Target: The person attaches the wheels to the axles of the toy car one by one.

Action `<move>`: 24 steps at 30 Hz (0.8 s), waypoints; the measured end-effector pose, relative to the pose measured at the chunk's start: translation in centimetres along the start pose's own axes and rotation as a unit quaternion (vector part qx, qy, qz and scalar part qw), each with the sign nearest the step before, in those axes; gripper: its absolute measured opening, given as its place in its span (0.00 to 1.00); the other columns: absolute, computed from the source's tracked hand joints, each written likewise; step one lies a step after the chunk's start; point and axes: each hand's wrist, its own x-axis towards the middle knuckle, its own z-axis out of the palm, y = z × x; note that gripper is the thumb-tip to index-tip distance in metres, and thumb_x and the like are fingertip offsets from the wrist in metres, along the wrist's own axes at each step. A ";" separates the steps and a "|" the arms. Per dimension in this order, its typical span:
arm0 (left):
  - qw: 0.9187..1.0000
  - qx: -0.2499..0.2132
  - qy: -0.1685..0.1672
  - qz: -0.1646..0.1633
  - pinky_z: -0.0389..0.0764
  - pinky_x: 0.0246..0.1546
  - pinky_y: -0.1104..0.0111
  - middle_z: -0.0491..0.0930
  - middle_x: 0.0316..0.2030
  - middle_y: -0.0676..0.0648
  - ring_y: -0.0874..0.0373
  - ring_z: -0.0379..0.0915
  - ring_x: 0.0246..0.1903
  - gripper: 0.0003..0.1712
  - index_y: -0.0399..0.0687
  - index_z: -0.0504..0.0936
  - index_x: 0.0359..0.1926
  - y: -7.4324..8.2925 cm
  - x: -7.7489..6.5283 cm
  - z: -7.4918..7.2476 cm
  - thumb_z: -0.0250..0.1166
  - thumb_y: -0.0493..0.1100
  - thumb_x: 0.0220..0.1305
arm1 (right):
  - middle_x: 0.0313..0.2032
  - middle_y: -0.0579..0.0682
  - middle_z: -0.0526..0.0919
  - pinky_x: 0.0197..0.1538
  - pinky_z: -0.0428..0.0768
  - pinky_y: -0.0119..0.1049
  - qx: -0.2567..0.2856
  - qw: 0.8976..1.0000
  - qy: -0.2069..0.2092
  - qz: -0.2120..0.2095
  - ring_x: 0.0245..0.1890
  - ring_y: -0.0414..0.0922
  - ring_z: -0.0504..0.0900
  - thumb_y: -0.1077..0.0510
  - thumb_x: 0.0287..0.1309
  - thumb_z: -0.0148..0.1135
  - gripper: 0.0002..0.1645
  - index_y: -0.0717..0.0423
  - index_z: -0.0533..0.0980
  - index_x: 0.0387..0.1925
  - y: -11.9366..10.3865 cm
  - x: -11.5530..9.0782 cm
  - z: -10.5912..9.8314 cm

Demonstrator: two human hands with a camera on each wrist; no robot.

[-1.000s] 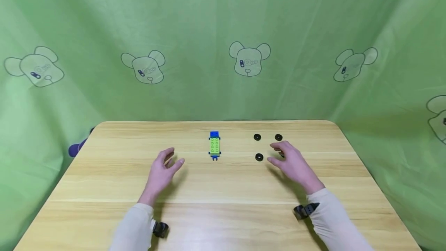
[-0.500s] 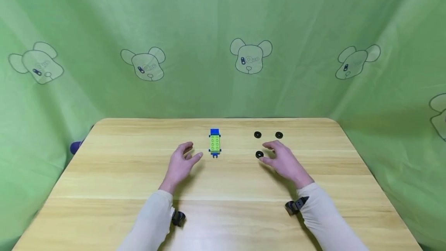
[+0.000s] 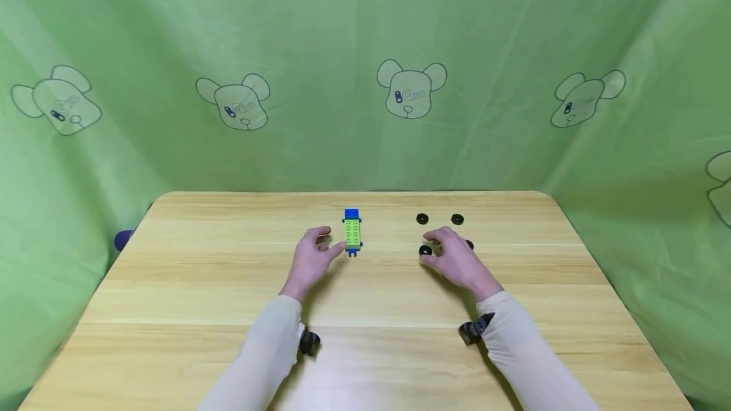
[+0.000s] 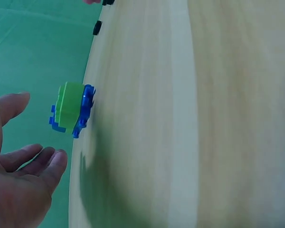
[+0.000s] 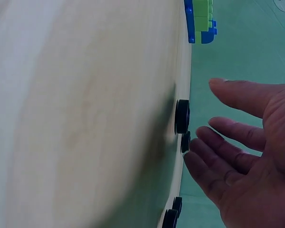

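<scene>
A toy car body of green and blue building bricks (image 3: pixel 352 232) lies lengthwise near the middle of the table's far half. My left hand (image 3: pixel 311 259) hovers at its left side, thumb and fingers spread apart, holding nothing. In the left wrist view a gap shows between the fingertips and the car body (image 4: pixel 70 108). To the right lie several black toy wheels (image 3: pixel 422 219), flat on the wood. Over the nearest left wheel (image 3: pixel 425 250) my right hand (image 3: pixel 457 262) hangs with parted, loosely bent fingers and holds nothing. It partly hides another wheel (image 3: pixel 469 244).
The wooden table (image 3: pixel 388 360) reaches back to a green curtain (image 3: pixel 320 151) with printed bear heads. A purple object (image 3: pixel 122 239) shows beyond the table's left edge. Small black cameras sit on both wrists, the left one (image 3: pixel 309 342) above the wood.
My left hand has moved right and slightly forward, up to the car body. The right hand has shifted left, over the near left wheel. The car body and wheels stay in place.
</scene>
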 end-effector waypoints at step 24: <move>0.997 0.071 0.022 -0.019 0.80 0.47 0.64 0.74 0.48 0.40 0.50 0.73 0.45 0.35 0.28 0.71 0.62 0.6 2.9 3.9 0.72 0.43 0.60 | 0.50 0.60 0.75 0.58 0.73 0.53 -0.021 0.999 -0.035 0.021 0.51 0.56 0.75 0.62 0.56 0.69 0.27 0.67 0.74 0.57 0.0 1.3 0.7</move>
